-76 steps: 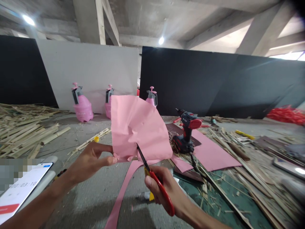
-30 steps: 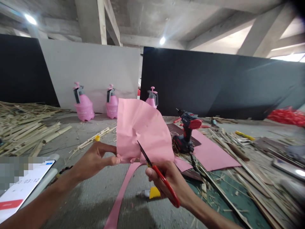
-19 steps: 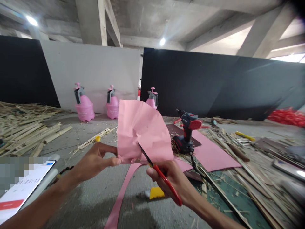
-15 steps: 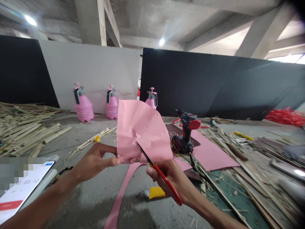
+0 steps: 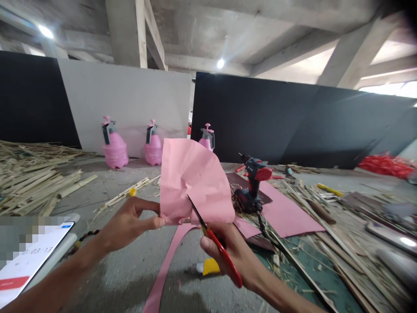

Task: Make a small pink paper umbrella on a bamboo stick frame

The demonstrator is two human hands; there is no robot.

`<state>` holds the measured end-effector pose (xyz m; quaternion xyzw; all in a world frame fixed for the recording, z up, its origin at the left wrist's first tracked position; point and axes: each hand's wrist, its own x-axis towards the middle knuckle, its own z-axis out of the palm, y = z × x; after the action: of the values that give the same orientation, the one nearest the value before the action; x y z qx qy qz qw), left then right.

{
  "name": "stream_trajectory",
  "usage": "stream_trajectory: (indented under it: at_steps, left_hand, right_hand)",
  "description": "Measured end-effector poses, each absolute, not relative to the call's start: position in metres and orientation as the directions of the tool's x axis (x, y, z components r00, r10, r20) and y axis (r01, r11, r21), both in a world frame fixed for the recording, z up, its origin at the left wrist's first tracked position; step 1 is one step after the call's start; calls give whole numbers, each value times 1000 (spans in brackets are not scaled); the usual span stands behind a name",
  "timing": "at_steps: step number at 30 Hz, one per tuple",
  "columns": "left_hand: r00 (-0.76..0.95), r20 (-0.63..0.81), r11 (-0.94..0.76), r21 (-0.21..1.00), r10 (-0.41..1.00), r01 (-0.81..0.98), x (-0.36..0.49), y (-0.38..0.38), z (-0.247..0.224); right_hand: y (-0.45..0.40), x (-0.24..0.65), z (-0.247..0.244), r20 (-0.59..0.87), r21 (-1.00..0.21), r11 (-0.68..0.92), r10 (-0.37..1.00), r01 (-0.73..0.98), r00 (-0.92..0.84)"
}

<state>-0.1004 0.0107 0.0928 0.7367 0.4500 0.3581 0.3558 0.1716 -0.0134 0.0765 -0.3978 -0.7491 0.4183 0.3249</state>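
Well, the left hand (image 5: 128,224) pinches the lower edge of a crumpled sheet of pink paper (image 5: 192,182) between thumb and fingers, the fingers curved and nearly closed on it, and the sheet stands up in the air above them. The right hand (image 5: 228,256) sits just to the right of those fingers, its fingers curled tightly around the red handles of a pair of scissors (image 5: 216,245). The dark blade lies against the sheet's lower part, pointing up and left; the other blade can't be made out.

Below the fingers, a long pink paper strip (image 5: 163,265) runs from the sheet's bottom edge down to the concrete floor (image 5: 104,278). Under the right hand's fingers lie a yellow toothed scraper (image 5: 211,267) and a small white tube (image 5: 198,268). Left of the left hand's fingers, a beaded bracelet (image 5: 81,238) circles the wrist, and past it a phone (image 5: 35,261) shows a timer reading 03:13 above a red button (image 5: 13,282).

Farther off, beyond the right hand, a red-and-black cordless drill (image 5: 254,182) stands on pink paper sheets (image 5: 289,213), near a green cutting mat (image 5: 309,269). Bamboo strips (image 5: 32,182) are heaped to the left. Three pink spray bottles (image 5: 114,150) stand against the boards behind; their lettering is too small to read.
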Motion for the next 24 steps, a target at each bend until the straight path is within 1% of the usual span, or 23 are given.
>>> stream_trajectory:
  at_steps: [3,7,10,14,20,24]
  left_hand:
    - [305,206,-317,870,930,378,-98,7,95]
    - [348,215,-329,891,912,312,-94,4,99]
    - [353,201,-320,891,914,322,-95,5,99]
    - [352,178,-309,879,919,362,-97,8,98]
    - [365,169,-316,864,916,392,-99,6,99]
    - [391,170,-332,856,904,396,-100,7,101]
  right_hand:
    - [-14,172,76,102,-913,283,855,293,-509]
    - [-10,173,72,106,-918,286,844,275,-525]
    - [-7,173,70,107,-923,281,842,261,-529]
    - [-5,174,68,72,-929,251,843,272,-534]
    - [-2,177,72,142,-877,351,841,327,-521]
    - [-2,178,74,125,-840,367,848,400,-515]
